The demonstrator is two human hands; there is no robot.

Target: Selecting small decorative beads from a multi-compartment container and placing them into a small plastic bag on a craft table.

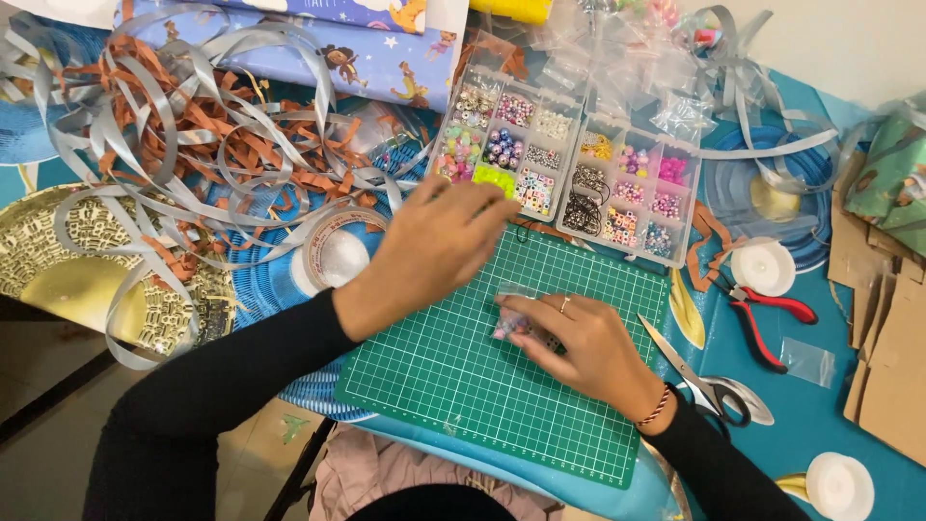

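My left hand [434,246] hovers over the top left corner of the green cutting mat [453,376], fingers stretched toward the clear bead organiser box [511,145], nothing seen in it. My right hand [584,342] rests on the mat, its fingers closed on a small clear plastic bag of coloured beads [509,323]. A second bead organiser box [632,193] lies just beyond the mat's far right corner.
Grey and brown ribbon scraps [193,125] pile up at the left beside a tape roll [333,253]. Scissors [699,381] and red-handled pliers [762,318] lie right of the mat. White thread spools [762,265], small clear bags [617,68], wrapping paper [367,43] and cardboard [892,357] surround the workspace.
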